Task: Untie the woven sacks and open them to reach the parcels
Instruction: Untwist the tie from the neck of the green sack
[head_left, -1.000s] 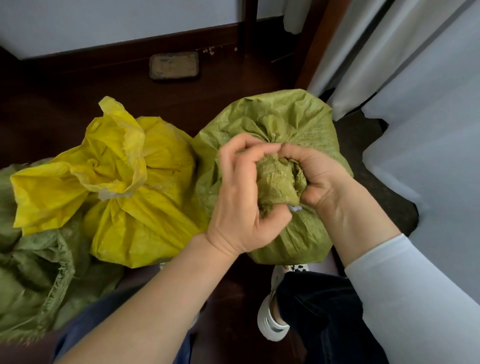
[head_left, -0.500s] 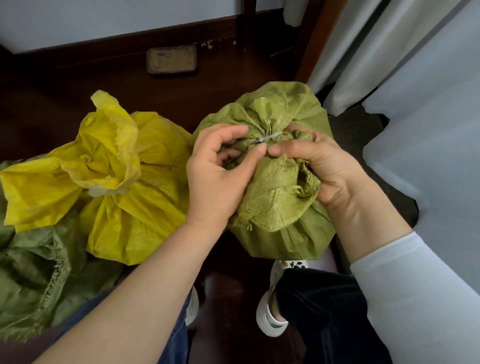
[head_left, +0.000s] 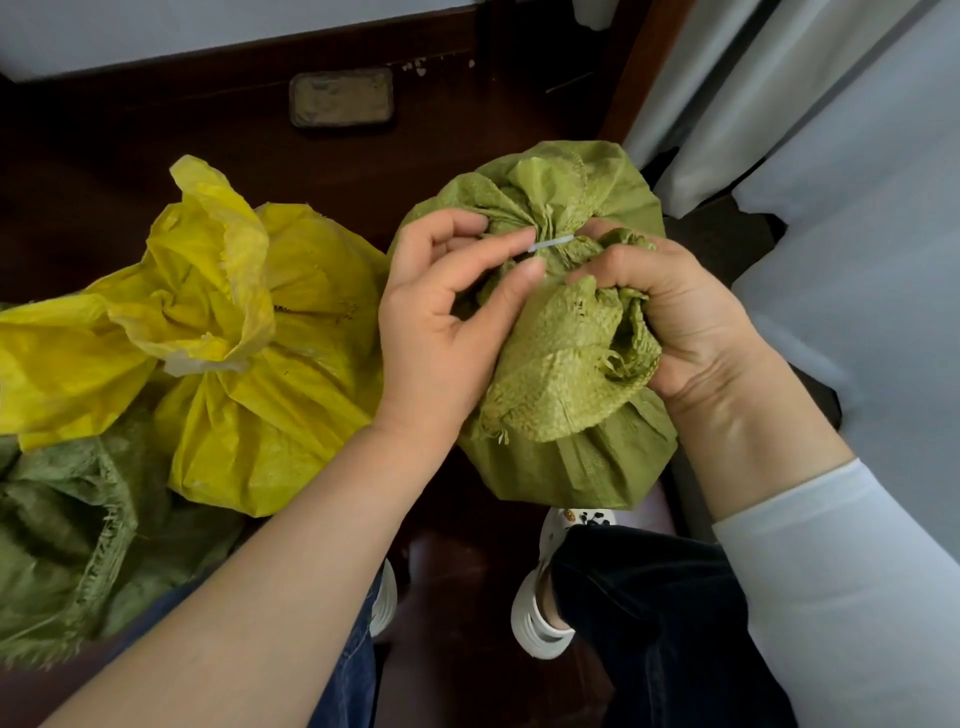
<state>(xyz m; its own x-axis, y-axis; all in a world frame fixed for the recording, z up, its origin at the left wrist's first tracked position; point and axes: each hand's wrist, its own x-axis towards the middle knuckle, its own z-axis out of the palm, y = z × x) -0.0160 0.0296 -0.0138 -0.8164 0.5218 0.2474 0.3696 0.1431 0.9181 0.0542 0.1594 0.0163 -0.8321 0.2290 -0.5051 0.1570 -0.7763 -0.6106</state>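
Note:
A green woven sack (head_left: 571, 457) stands on the dark floor in front of me, its neck gathered and bound by a thin white tie (head_left: 551, 242). My left hand (head_left: 441, 317) pinches the left end of that tie between thumb and forefinger. My right hand (head_left: 675, 317) grips the bunched top flap of the sack just below the tie. To the left stands a yellow woven sack (head_left: 280, 374), its neck still tied. A second green sack (head_left: 57, 545) lies at the far left with its frayed mouth loose. No parcels are visible.
A flat brown tin (head_left: 342, 98) lies on the dark wooden floor by the back wall. White curtains (head_left: 831, 130) hang at the right. My feet in white sandals (head_left: 540, 618) stand just below the green sack.
Both hands shifted from clutching the sack's bunched top to its neck. The flap has folded down toward me and the white tie is now exposed, with my left fingers on it.

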